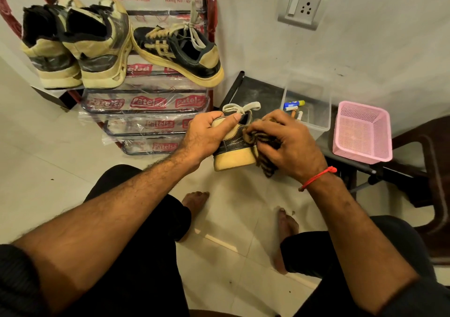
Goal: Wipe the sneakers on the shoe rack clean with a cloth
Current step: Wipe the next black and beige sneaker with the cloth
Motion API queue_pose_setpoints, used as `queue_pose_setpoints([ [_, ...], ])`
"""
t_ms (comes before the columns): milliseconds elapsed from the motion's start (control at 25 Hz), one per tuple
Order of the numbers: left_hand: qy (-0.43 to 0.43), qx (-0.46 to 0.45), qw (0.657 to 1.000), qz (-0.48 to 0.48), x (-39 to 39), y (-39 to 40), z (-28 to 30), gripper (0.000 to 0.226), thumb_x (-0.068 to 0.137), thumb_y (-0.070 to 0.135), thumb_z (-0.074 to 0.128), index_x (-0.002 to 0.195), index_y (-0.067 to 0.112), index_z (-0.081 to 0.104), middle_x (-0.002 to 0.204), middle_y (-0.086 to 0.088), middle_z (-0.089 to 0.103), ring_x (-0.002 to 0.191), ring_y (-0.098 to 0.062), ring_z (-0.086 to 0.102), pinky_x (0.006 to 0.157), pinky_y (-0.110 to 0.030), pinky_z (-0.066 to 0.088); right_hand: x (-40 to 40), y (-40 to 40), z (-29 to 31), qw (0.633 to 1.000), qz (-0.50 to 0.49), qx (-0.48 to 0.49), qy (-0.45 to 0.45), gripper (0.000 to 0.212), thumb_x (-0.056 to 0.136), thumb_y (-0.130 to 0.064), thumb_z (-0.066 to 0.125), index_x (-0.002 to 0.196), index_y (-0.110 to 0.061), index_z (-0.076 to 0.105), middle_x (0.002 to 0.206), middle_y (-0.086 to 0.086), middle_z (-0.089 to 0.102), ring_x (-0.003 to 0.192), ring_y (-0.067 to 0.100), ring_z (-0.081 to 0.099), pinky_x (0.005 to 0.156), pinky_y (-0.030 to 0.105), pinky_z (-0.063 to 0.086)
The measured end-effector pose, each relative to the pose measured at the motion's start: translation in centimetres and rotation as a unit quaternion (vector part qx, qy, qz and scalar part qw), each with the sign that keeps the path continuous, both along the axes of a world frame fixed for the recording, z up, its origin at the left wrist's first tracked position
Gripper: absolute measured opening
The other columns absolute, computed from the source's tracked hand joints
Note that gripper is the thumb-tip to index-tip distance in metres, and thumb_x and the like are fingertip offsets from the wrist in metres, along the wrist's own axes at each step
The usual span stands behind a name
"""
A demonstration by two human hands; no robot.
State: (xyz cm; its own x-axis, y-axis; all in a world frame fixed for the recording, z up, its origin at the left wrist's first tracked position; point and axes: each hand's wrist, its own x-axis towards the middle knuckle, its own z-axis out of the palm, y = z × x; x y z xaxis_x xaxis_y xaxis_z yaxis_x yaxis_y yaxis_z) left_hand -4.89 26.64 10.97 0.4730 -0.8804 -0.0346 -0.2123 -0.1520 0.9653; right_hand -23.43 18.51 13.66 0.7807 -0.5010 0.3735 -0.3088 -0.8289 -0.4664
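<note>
Our left hand [207,134] gripped the heel of a dark sneaker [235,144] held in the air beside the shoe rack [146,102], while our right hand [289,144] pressed a bunched cloth [264,146] against its side.

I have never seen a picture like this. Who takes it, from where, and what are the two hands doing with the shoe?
There is no machine here. A person wears one camera on the head, so the single picture looks forward and down at their own arms, legs and bare feet. The left hand grips a dark sneaker with a pale sole by its heel. The right hand presses a dark cloth against the sneaker's side. On the shoe rack stand three more sneakers. To the right, a low dark table carries a clear box with small items and a pink basket.
</note>
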Motion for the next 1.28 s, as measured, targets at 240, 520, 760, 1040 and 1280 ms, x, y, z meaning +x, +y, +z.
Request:
queue_pose_setpoints([
  [240, -0.020, -0.009, 1.000, 0.005, 0.1, -0.3, -0.2, 0.037, 0.092, 0.044, 0.070, 0.066, 0.018, 0.064, 0.060, 0.006, 0.060, 0.057, -0.009, 0.055, 0.055, -0.031, 0.048, 0.9, 2.0, 0.0, 0.994, 0.075, -0.048, 0.065, 0.035, 0.087, -0.033, 0.060, 0.120, -0.023, 0.067, 0.112, 0.006, 0.059, 0.102, 0.023, 0.056, 0.082, 0.036, 0.053],
  [520, -0.034, 0.005, 0.999, 0.019, 0.5, -0.1, 0.0, 0.037, 0.093, 0.044, 0.070, 0.066, 0.019, 0.064, 0.059, 0.008, 0.062, 0.056, -0.006, 0.056, 0.054, -0.028, 0.049, 0.7, 2.7, 0.0, 0.993, 0.095, -0.019, 0.069, 0.036, 0.087, -0.038, 0.053, 0.116, -0.021, 0.067, 0.108, 0.003, 0.057, 0.099, 0.019, 0.055, 0.079, 0.035, 0.053],
  [760, -0.036, 0.000, 0.999, 0.019, -0.1, -0.3, 0.5, 0.037, 0.095, 0.042, 0.068, 0.062, 0.026, 0.061, 0.054, 0.012, 0.060, 0.051, 0.002, 0.055, 0.051, -0.019, 0.045, -0.2, 0.4, 0.3, 0.999, -0.008, -0.030, 0.040, 0.031, 0.088, -0.027, 0.064, 0.117, -0.018, 0.068, 0.107, 0.007, 0.058, 0.097, 0.023, 0.055, 0.080, 0.043, 0.055],
  [1040, -0.024, 0.058, 0.998, 0.022, 0.3, -0.1, -0.1, 0.054, 0.087, 0.066, 0.064, 0.082, 0.012, 0.071, 0.078, -0.008, 0.073, 0.076, -0.026, 0.073, 0.066, -0.050, 0.062, 0.9, 0.4, -0.7, 0.997, -0.006, -0.032, 0.073, 0.028, 0.088, -0.025, 0.068, 0.116, -0.022, 0.068, 0.104, 0.006, 0.057, 0.096, 0.026, 0.054, 0.081, 0.044, 0.052],
  [1280, 0.088, 0.156, 0.984, -0.016, 0.1, 0.0, -0.4, 0.062, 0.095, 0.064, 0.053, 0.108, 0.006, 0.070, 0.101, -0.012, 0.073, 0.093, -0.028, 0.071, 0.077, -0.052, 0.063, -0.9, -1.3, -1.7, 0.972, -0.155, 0.159, -0.077, 0.021, 0.091, -0.012, 0.063, 0.109, -0.020, 0.072, 0.108, 0.002, 0.065, 0.103, 0.015, 0.061, 0.092, 0.027, 0.052],
])
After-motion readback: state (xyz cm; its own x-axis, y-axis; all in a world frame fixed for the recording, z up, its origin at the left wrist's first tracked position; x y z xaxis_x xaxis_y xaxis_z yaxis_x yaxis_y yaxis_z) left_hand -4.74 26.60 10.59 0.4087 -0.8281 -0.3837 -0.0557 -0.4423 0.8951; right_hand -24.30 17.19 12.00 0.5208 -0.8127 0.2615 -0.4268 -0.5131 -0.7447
